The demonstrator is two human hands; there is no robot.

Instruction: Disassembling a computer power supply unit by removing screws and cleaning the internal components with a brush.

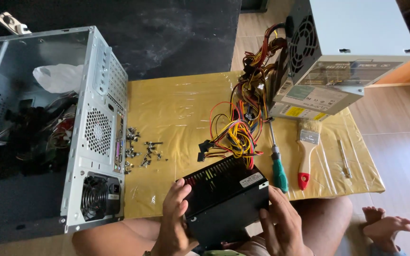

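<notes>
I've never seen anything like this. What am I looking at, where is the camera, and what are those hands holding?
The single picture comes from a camera on a person's head, looking down at their lap. The left hand and right hand grip a black power supply trailing coloured cables. On the yellow mat lie loose screws, a green-handled screwdriver, a red-handled paintbrush and stacked grey power supplies. An open computer case stands at the left.

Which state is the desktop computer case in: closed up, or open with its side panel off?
Open. The computer case has no side panel on top, so loose wires and a white plastic bag show inside it.
</notes>
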